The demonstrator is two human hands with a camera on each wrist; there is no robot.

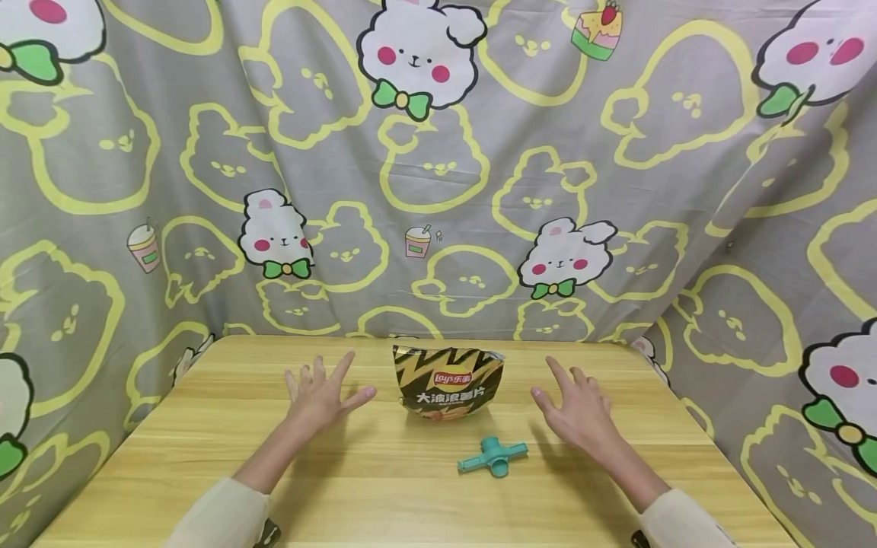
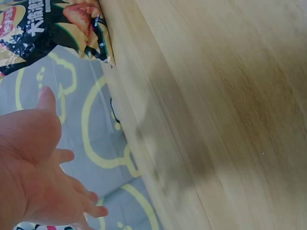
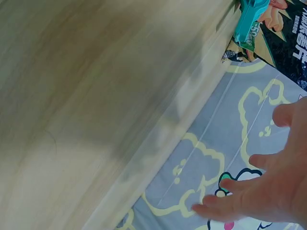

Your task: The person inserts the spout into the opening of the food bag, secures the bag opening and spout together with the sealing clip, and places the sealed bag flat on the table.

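A black and yellow Lay's chip bag (image 1: 448,384) stands upright near the middle of the table. In front of it, slightly right, lies a teal bag clip (image 1: 492,457) with a round middle part. My left hand (image 1: 322,396) hovers to the left of the bag, fingers spread, holding nothing. To the right of bag and clip is my right hand (image 1: 578,407), also spread and touching neither. In the left wrist view the bag (image 2: 53,31) is beyond my thumb. The right wrist view has the clip (image 3: 250,21) in front of part of the bag (image 3: 288,43).
The wooden table (image 1: 384,495) carries the bag and the clip. A grey curtain (image 1: 438,183) with yellow outlines and white cartoon animals hangs behind the table and along both sides. Dark straps show near both sleeve cuffs.
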